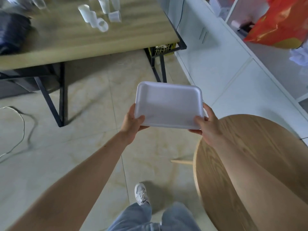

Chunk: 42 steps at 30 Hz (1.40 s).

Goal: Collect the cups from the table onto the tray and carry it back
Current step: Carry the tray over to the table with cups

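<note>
The person holds a white, shallow, rectangular foam tray [168,104] with both hands over the pale tiled floor [93,100]. The left hand [132,121] grips the near left corner, its thumb lying on the rim, and the right hand [205,123] grips the near right corner in the same way. The tray is empty. The white and clear plastic cups [100,14] stand, and some lie, on the long light wooden table with black metal legs [75,40], well apart from the tray. I judge that this is the approach step: the tray is being brought to the table and no cup is collected yet. The next move calls for setting the tray on a bare part of the table near the cups, so that one hand becomes free. A round wooden table [260,147] is just beside the right arm. I can read no brand, label or writing; the red plastic bag [283,22] shows only blurred yellow marks.
</note>
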Each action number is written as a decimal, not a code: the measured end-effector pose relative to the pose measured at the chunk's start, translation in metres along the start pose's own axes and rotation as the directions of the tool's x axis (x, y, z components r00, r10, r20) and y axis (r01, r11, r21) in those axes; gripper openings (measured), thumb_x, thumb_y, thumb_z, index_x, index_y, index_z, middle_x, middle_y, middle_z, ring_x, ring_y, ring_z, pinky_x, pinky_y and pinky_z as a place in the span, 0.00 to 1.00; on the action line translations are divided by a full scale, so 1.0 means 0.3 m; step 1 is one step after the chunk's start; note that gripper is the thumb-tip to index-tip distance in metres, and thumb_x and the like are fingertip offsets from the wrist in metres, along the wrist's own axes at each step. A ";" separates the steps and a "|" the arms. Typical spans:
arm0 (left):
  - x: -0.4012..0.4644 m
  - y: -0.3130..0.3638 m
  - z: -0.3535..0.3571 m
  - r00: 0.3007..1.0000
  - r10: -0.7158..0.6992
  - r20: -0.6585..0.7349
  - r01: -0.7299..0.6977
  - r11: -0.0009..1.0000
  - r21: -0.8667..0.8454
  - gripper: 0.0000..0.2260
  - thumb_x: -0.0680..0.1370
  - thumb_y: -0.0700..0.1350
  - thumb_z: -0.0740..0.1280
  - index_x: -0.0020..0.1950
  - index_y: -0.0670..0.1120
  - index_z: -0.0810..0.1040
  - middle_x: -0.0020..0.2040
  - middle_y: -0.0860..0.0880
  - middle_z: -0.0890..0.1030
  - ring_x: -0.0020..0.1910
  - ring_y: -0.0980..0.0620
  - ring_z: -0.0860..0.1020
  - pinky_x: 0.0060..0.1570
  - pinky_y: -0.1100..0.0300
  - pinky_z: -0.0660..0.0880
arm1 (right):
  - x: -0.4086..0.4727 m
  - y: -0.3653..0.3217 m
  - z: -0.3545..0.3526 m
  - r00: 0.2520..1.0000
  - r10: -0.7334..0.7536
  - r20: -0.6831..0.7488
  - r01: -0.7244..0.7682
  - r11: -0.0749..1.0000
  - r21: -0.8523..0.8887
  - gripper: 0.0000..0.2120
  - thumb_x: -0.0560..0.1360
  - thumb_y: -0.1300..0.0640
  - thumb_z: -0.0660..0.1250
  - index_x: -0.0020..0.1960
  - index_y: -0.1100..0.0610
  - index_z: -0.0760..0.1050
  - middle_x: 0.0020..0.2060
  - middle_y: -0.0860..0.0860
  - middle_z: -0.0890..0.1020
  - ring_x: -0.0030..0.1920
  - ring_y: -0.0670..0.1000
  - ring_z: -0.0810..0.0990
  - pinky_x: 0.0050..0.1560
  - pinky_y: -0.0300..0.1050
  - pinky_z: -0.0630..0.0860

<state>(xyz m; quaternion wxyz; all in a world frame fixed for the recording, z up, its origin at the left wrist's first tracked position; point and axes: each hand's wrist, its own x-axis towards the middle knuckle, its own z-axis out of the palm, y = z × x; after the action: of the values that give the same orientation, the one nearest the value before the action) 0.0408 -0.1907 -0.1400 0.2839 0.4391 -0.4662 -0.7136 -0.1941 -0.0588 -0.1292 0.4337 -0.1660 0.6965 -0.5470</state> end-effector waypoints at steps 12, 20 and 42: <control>0.211 0.126 -0.249 0.996 -0.007 -0.092 -0.002 0.995 -0.100 0.25 0.77 0.29 0.59 0.71 0.48 0.67 0.63 0.44 0.75 0.60 0.43 0.78 0.46 0.54 0.81 | 0.232 -0.147 0.310 0.994 -0.048 0.097 0.055 0.996 -0.068 0.30 0.77 0.64 0.61 0.76 0.46 0.62 0.63 0.54 0.76 0.56 0.53 0.80 0.39 0.47 0.83; 0.454 0.275 -0.316 0.986 0.035 -0.164 -0.055 0.991 -0.123 0.25 0.76 0.29 0.59 0.71 0.48 0.70 0.61 0.45 0.77 0.59 0.44 0.79 0.48 0.54 0.81 | 0.508 -0.322 0.471 0.984 -0.077 0.161 0.093 0.991 -0.093 0.27 0.77 0.63 0.63 0.74 0.49 0.65 0.60 0.53 0.77 0.56 0.54 0.81 0.40 0.48 0.83; 1.016 0.670 -0.848 0.970 0.048 -0.238 -0.092 0.980 -0.179 0.17 0.71 0.37 0.65 0.60 0.45 0.75 0.51 0.49 0.81 0.49 0.51 0.82 0.47 0.55 0.81 | 1.079 -0.629 1.200 0.968 -0.080 0.238 0.113 0.985 -0.131 0.11 0.77 0.65 0.63 0.59 0.59 0.75 0.53 0.56 0.79 0.49 0.54 0.80 0.35 0.46 0.82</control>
<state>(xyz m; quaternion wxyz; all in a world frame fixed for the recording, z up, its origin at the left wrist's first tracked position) 0.1285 -0.6260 -0.1121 0.4018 0.4739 -0.3753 -0.6878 -0.1412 -0.5750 -0.1042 0.4719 -0.2934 0.6696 -0.4928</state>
